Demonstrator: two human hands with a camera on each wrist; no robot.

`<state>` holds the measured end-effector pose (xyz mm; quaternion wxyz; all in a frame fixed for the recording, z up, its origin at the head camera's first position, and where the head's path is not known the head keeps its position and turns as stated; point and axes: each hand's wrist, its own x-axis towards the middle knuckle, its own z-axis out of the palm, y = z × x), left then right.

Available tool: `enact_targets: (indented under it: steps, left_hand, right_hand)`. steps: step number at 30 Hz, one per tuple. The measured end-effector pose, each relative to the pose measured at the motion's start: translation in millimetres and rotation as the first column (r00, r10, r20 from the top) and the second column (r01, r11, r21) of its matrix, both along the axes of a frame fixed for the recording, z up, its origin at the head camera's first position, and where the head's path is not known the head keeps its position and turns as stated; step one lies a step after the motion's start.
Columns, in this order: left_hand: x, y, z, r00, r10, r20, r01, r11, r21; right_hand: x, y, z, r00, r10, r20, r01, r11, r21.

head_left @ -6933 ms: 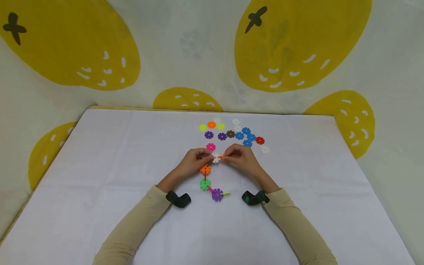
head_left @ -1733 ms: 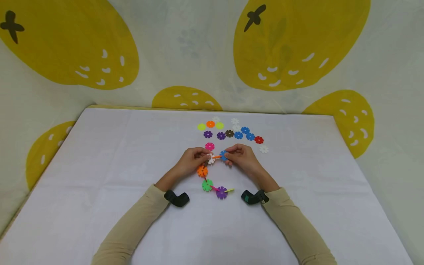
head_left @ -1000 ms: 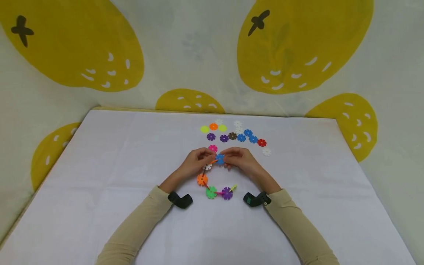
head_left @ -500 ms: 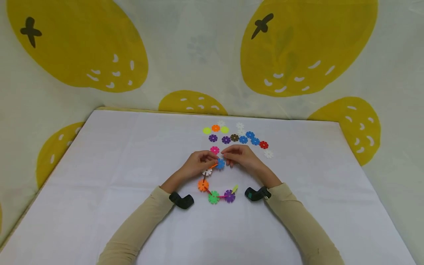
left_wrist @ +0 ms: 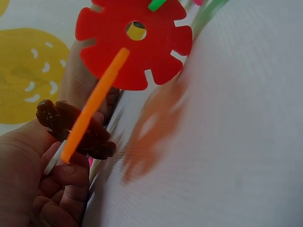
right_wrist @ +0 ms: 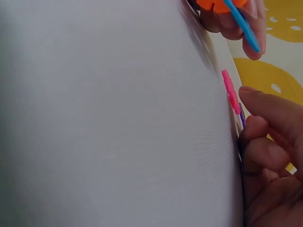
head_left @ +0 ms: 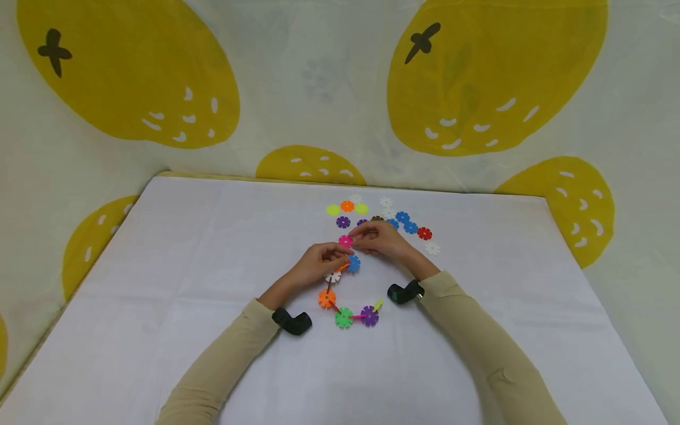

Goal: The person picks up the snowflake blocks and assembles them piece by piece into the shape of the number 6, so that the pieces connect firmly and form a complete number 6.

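My left hand [head_left: 313,267] pinches the upper end of a chain of notched plastic interlocking discs, by the edge-on orange disc [left_wrist: 94,106] and the blue disc [head_left: 355,264]. From there the chain curves down through a white disc [head_left: 333,277], an orange one [head_left: 326,298], a green disc [head_left: 343,317] and a purple disc [head_left: 369,316], with a yellow-green disc [head_left: 378,304] slotted at its far end. Brown and red discs link between them, edge-on in the head view. My right hand [head_left: 383,241] reaches over a loose pink disc [right_wrist: 230,92], thumb and fingertips right at it, loosely bent.
Loose discs lie behind the hands on the white-covered table [head_left: 186,248]: yellow-green, orange, purple, brown, white, several blue, and a red disc [head_left: 424,234] at the right. A patterned cloth [head_left: 319,94] hangs behind the table.
A blue disc has left the pile and joined the chain beyond the orange disc. My right hand has let go of it and moved up to the pink disc. The chain has swung lower.
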<state>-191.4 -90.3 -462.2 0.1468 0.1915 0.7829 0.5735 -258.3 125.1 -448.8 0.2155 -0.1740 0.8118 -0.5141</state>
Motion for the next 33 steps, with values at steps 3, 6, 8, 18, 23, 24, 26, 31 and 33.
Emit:
enact_targets:
  steps: [3, 6, 8, 18, 23, 24, 26, 31, 33]
  left_hand:
    - [0.0, -0.6, -0.7, 1.0, -0.014, -0.013, 0.014, 1.0, 0.003]
    - [0.7, -1.1, 0.6, 1.0, -0.019, -0.016, 0.019, 1.0, 0.001]
    - [1.2, -1.6, 1.4, 1.0, -0.016, -0.014, 0.016, 1.0, -0.008]
    - [1.2, -1.7, 0.2, 1.0, -0.006, -0.028, 0.006, 1.0, -0.011]
    - [0.5, -0.1, -1.2, 1.0, -0.001, -0.028, 0.0, 1.0, -0.02]
    - [0.4, 0.1, -1.4, 1.0, 0.0, -0.03, -0.001, 1.0, -0.022]
    - [0.6, 0.0, -1.3, 1.0, 0.001, -0.028, -0.001, 1.0, -0.023]
    - [1.3, 0.2, -0.5, 1.0, 0.003, -0.024, -0.003, 1.0, -0.026]
    - [1.1, 0.4, -0.6, 1.0, 0.003, -0.023, -0.004, 1.0, -0.026]
  right_hand:
    - [-3.4, -2.1, -1.4, 0.996, 0.052, -0.077, -0.05, 0.998, 0.034]
    - [-4.7, -4.5, -0.9, 0.987, 0.088, -0.133, -0.079, 0.994, 0.073]
    - [-4.3, -6.5, 0.7, 0.981, 0.111, -0.157, -0.095, 0.99, 0.107]
    - [3.2, -4.3, 1.8, 0.986, 0.095, -0.14, -0.078, 0.989, 0.124]
    - [11.3, 2.3, 0.5, 0.998, 0.004, -0.066, 0.0, 0.998, 0.069]
    - [12.7, 3.4, 0.5, 0.998, -0.008, -0.058, 0.012, 0.998, 0.061]
    - [15.2, 5.6, 0.1, 0.999, -0.024, -0.032, 0.025, 0.999, 0.036]
    - [21.1, 10.6, 1.0, 0.999, -0.025, 0.034, 0.026, 0.999, -0.021]
    - [23.5, 12.8, 1.5, 0.999, -0.018, 0.04, 0.019, 1.0, -0.021]
